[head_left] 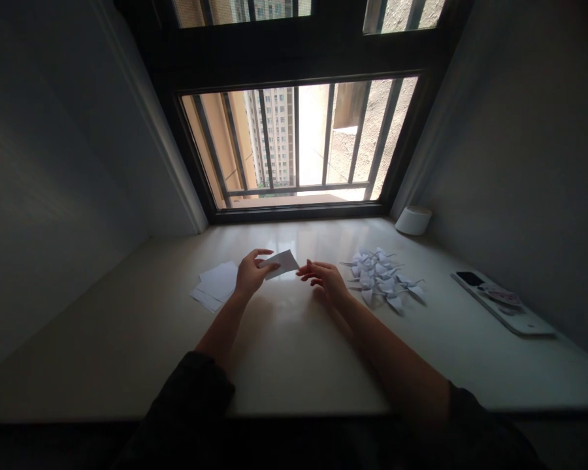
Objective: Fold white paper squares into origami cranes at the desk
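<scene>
Above the middle of the white sill, my left hand pinches a small folded piece of white paper between thumb and fingers. My right hand is just right of it, its fingers loosely bent and apart. Its fingertips are at the paper's right corner; whether they touch it I cannot tell. Left of my left hand lie several flat white paper sheets, overlapping one another. To the right of my right hand is a cluster of folded white paper cranes.
A phone with a round attachment on its back lies at the right, near the wall. In the far right corner stands a white rounded object. A dark-framed window with bars outside closes off the back of the sill.
</scene>
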`<state>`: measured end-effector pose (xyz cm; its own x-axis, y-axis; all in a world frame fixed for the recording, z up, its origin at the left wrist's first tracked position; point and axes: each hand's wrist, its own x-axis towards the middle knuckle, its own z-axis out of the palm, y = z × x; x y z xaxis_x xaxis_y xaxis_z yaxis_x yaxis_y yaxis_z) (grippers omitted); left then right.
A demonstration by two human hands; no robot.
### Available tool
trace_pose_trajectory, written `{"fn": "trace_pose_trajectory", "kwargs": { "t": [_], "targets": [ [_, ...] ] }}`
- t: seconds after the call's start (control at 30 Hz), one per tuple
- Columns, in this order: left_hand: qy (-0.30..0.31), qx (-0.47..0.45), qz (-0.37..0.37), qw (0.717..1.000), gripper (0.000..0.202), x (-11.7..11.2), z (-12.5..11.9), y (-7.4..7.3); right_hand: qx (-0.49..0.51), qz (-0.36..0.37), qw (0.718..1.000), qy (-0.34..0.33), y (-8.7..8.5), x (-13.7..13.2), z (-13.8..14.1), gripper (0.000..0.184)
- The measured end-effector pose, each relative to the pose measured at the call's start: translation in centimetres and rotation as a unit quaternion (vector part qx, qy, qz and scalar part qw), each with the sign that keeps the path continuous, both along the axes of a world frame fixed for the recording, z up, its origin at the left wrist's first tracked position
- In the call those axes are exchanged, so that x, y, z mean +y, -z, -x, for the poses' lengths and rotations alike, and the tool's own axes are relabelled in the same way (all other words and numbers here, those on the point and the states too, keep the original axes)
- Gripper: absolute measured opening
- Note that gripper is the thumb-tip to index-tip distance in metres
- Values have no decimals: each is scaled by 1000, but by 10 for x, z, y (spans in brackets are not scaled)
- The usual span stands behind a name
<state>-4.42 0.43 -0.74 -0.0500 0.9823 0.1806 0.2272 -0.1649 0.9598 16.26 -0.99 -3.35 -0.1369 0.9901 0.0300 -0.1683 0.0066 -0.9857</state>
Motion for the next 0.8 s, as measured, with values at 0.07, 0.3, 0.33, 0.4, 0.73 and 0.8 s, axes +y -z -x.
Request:
{"fn": "trace_pose_trajectory", "kwargs": {
  "t": [0.07, 0.3, 0.33, 0.4, 0.73, 0.8],
  "targets": [
    [-21, 2, -3, 1000, 53, 4, 6, 0, 3, -6, 999, 32, 0, 2, -3, 42],
    [18, 104, -52, 993, 41, 0, 3, -2, -162, -94, 977, 105, 7, 3, 2, 47],
    [26, 122, -67, 990, 39, -3, 0, -3, -198, -107, 969, 96, 8, 2, 3, 42],
    [37, 146, -84, 985, 36, -10, -5, -8, -252, -116, 957, 89, 11, -1, 5, 33],
    [-5, -70, -36, 997, 64, -8, -22, -1, -30, -20, 991, 132, 9, -4, 16, 36],
    [62, -98, 17, 993, 45, -7, -28, 5, -4, -8, 992, 129, 8, -6, 19, 36]
  ]
}}
